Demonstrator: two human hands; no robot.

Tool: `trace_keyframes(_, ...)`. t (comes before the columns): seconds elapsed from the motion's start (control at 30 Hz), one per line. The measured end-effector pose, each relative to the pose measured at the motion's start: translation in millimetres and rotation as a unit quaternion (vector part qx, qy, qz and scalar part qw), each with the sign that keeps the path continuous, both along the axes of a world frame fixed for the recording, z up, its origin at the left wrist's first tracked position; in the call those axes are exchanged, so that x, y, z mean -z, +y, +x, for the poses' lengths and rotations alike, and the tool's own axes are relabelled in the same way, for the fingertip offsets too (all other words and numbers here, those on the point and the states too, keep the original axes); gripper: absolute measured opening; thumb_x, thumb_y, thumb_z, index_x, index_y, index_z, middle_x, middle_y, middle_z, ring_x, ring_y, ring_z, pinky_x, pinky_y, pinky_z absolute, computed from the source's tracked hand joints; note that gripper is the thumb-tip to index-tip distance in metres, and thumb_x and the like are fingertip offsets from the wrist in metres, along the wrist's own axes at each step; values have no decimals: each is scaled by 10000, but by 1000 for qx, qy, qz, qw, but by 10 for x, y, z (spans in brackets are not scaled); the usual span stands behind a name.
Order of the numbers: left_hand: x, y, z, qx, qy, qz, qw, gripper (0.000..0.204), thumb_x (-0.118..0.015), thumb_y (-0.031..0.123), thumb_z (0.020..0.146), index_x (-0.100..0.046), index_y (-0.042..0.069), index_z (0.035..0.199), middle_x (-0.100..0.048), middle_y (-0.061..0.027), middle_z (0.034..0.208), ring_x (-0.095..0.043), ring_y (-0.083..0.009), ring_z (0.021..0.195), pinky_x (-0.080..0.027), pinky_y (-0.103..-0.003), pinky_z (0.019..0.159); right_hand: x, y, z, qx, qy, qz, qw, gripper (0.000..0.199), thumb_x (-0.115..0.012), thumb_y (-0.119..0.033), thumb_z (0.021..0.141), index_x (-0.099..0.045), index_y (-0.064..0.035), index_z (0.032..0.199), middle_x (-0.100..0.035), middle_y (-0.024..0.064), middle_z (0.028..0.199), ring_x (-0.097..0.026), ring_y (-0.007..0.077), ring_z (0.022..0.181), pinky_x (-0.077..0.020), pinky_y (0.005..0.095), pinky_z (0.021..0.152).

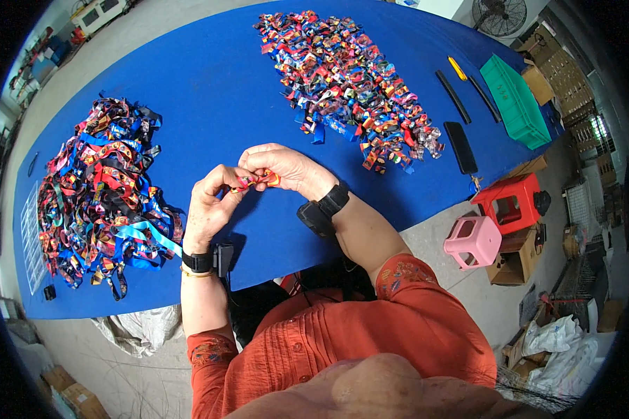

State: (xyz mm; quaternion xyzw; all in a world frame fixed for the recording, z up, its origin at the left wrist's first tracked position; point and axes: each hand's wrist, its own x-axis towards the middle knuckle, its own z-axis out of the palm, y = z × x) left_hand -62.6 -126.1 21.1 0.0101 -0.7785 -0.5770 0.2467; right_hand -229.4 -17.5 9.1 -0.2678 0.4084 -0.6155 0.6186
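Observation:
Both my hands meet above the near part of the blue table, fingers pinched on one short ribbon (247,183) in red, yellow and dark print. It looks twisted or knotted between them. My left hand (213,201) grips its left part, and my right hand (286,167) its right end, where a loop-like orange-red bit sticks out. To the left lies a large tangled heap of long printed ribbons (108,185), blue, red and black, with a light blue strip near my left wrist. Farther off to the right spreads a pile of small knotted ribbon pieces (342,77).
On the table's (210,84) right side lie a black phone (460,147), two dark bars (454,96), a yellow cutter (457,68) and a green crate (514,101). Pink (472,242) and red stools (514,202) stand on the floor at right. A fan (500,15) is beyond.

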Motion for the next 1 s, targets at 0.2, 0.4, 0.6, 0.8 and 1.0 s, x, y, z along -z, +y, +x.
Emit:
trace_keyframes(0.2, 17, 15, -41, -32, 31, -68, 997, 166, -649, -88, 830, -527, 24, 843, -702, -85, 942, -637, -155, 829, -505, -276, 726, 9, -12, -25, 11, 7, 19, 1000, 145, -610, -174, 908, -627, -80, 799, -538, -28, 701, -475, 60, 548, -440, 236, 502)
trace_keyframes(0.4, 21, 37, -54, -82, 61, -123, 987, 159, -644, -85, 823, -529, 24, 841, -699, -102, 946, -652, -175, 826, -510, -281, 725, 51, -26, -26, 8, -33, 26, 999, 146, -612, -180, 932, -635, -59, 854, -524, -43, 702, -420, 40, 492, -447, 241, 505)
trace_keyframes(0.6, 3, 53, -69, -112, 88, -123, 982, 173, -650, -109, 796, -534, 17, 826, -700, -118, 930, -671, -207, 847, -528, -295, 733, 10, -27, -19, 10, -28, 18, 999, 180, -604, -205, 960, -641, -37, 904, -535, -27, 692, -455, 46, 497, -481, 258, 521)
trace_keyframes(0.8, -30, 54, -62, -155, 118, -179, 964, 174, -656, -127, 772, -551, 8, 803, -703, -124, 934, -673, -234, 851, -532, -309, 741, 60, -50, 1, 4, -52, 8, 999, 204, -577, -209, 989, -623, -25, 912, -538, 1, 670, -476, 77, 492, -515, 297, 545)
trace_keyframes(1.0, -56, 72, -79, -158, 144, -203, 956, 183, -638, -148, 752, -571, 10, 813, -709, -118, 955, -674, -245, 879, -534, -317, 764, 23, -15, 12, -2, -36, -9, 999, 227, -581, -199, 973, -618, -43, 812, -519, 3, 627, -489, 100, 456, -543, 316, 508)
